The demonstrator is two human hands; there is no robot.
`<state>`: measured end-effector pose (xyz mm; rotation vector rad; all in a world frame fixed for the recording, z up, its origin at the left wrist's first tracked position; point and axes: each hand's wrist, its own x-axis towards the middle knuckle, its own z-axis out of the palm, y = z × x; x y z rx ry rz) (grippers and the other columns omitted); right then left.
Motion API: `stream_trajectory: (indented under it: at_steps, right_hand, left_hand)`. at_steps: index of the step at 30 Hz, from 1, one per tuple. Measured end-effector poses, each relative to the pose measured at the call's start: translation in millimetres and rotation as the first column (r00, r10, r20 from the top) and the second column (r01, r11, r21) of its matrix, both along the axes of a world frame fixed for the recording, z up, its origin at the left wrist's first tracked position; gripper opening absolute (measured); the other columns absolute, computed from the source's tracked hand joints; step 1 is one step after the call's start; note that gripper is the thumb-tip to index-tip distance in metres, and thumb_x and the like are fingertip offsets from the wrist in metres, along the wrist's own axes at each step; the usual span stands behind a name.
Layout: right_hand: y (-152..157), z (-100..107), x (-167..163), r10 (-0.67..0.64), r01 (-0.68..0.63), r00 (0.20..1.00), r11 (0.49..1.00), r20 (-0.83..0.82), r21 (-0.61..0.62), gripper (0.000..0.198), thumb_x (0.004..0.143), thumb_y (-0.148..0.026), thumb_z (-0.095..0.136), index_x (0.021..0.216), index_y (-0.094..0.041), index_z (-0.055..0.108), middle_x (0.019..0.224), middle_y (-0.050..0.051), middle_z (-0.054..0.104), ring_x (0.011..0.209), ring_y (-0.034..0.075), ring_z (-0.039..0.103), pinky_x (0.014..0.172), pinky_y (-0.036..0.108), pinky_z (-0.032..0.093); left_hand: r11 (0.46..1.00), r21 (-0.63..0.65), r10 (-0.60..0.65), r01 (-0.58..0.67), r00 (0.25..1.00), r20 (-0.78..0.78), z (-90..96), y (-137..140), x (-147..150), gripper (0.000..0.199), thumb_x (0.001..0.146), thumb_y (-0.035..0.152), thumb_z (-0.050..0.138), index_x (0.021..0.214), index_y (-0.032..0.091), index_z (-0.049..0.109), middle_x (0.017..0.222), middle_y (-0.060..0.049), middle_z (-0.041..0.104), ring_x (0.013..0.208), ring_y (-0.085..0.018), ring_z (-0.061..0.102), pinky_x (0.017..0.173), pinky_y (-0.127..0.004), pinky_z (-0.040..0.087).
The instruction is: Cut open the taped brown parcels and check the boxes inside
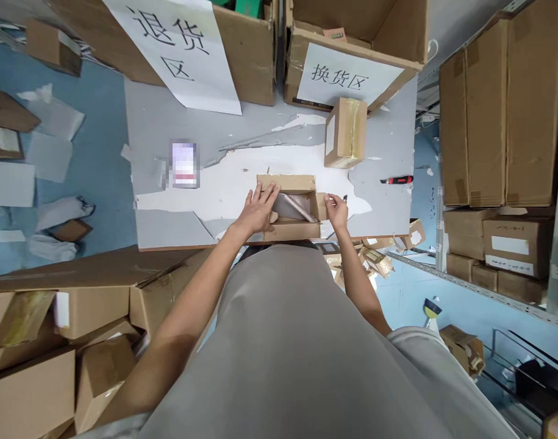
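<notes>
Hands: two, both bare, both at one open cardboard box (291, 231) by the near edge of the table (150, 125). Left hand (258, 211) lies palm down over the box's left side, fingers spread; its grip is open. Right hand (337, 213) has bent fingers at the edge of the right flap (321, 208); cannot tell whether its grip is closed on the flap. (A small dark thing shows beside these fingers, too little of it to name.) Inside the box: one shiny, greyish wrapped item (297, 207), lying slantwise.

Also on the table: one closed box (352, 135), taped, with one white label on its side, print too small to read; one red-and-black knife (401, 180) at the right; one blurred rectangular thing (184, 164) at the left, content unreadable.

Two large boxes at the far side, one sign each. Left sign (208, 85) reads 退货区, on the left large box (258, 67); right sign (347, 78) reads 换货区, on the right large box (295, 61). Three tall boxes (486, 116) stand side by side at the right.
</notes>
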<state>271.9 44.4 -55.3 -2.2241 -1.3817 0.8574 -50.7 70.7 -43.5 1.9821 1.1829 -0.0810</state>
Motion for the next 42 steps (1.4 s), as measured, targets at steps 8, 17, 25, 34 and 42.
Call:
stream_trajectory:
  at_steps: [8,17,25,34,42]
  right_hand:
    - [1.3,10.4,-15.2,0.233,-0.271,0.922,0.959,0.31,0.082,0.038,0.109,-0.012,0.051,0.129,-0.016,0.083,0.127,0.017,0.074,0.121,0.032,0.064,0.112,0.045,0.053]
    - [-9.8,38.3,-79.6,0.642,-0.611,0.669,0.762,0.373,-0.216,0.033,0.112,-0.028,0.066,0.134,-0.01,0.082,0.135,0.024,0.075,0.133,0.038,0.057,0.117,0.05,0.045]
    - [-3.5,44.7,-105.1,0.679,-0.581,0.63,0.734,0.377,-0.352,0.037,0.11,-0.01,0.052,0.125,-0.005,0.085,0.126,0.027,0.081,0.127,0.037,0.063,0.11,0.048,0.047]
    - [-25.2,126.4,-49.0,0.143,-0.119,0.982,0.977,-0.125,0.177,0.02,0.095,-0.041,0.078,0.095,-0.022,0.086,0.088,0.005,0.079,0.082,0.024,0.067,0.083,0.037,0.055]
    - [-13.7,149.6,-53.5,-0.12,0.206,0.643,0.978,-0.757,0.02,0.042,0.067,-0.058,0.102,0.083,-0.024,0.084,0.082,0.0,0.08,0.078,0.018,0.068,0.077,0.032,0.057]
  left_hand:
    - [0.997,0.066,-0.041,0.035,0.995,0.087,-7.4,-1.3,-6.8,0.072,0.058,0.031,0.111,0.122,0.013,0.084,0.196,-0.022,0.009,0.177,-0.065,-0.003,0.142,-0.078,0.021]
    - [0.995,0.094,0.021,-0.046,0.969,0.244,-3.7,-12.8,-19.1,0.048,0.06,0.036,0.111,0.089,0.015,0.081,0.191,-0.022,0.029,0.178,-0.063,0.004,0.14,-0.079,0.03]
    - [0.992,0.111,0.028,-0.051,0.98,0.195,0.8,-12.6,-12.8,0.049,0.059,0.028,0.111,0.093,0.014,0.08,0.191,-0.023,0.029,0.177,-0.063,0.004,0.138,-0.079,0.036]
    - [0.892,-0.029,0.416,-0.451,0.796,0.439,41.7,-23.8,-10.8,0.07,0.088,0.072,0.089,0.135,0.022,0.077,0.185,-0.02,0.043,0.177,-0.044,0.032,0.144,-0.066,0.029]
    - [0.692,-0.593,0.722,-0.412,0.377,0.58,93.0,-28.0,10.7,0.091,0.082,0.084,0.09,0.14,0.016,0.076,0.14,-0.022,0.082,0.133,-0.039,0.078,0.115,-0.052,0.063]
